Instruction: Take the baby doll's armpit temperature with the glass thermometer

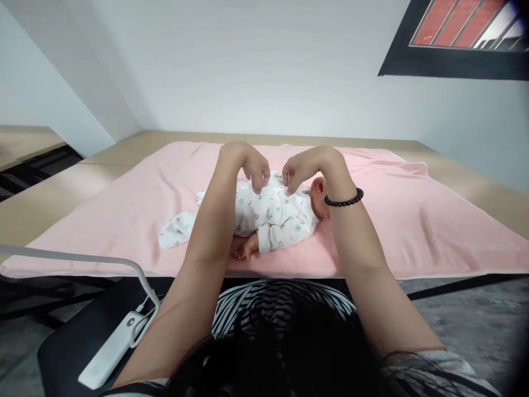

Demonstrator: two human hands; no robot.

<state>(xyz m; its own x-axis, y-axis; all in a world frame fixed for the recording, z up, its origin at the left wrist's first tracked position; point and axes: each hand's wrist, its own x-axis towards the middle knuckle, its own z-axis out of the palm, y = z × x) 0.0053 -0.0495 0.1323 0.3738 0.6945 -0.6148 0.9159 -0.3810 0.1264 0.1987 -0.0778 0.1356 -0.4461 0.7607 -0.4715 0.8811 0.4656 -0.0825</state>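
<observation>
A baby doll (244, 246) lies on its back, its head to the right and partly hidden by my right forearm. It wears a white printed romper (275, 212) with long sleeves and covered feet. Over the romper's front, my left hand (256, 170) bends down from the wrist, its curled fingers closed on the cloth. Opposite it, my right hand (300, 167) pinches the romper's upper front near the doll's chest. Between my hands the cloth looks slightly raised; the exact grip is partly hidden by my fingers. A black bead bracelet (344, 203) circles my right wrist.
A pink blanket (413, 231) with wrinkles covers most of the wooden table (124, 149), which stands against a white wall. At lower left a white power bank (109, 350) with a cable (82, 255) rests on a black seat (66, 353). A barred window is at upper right.
</observation>
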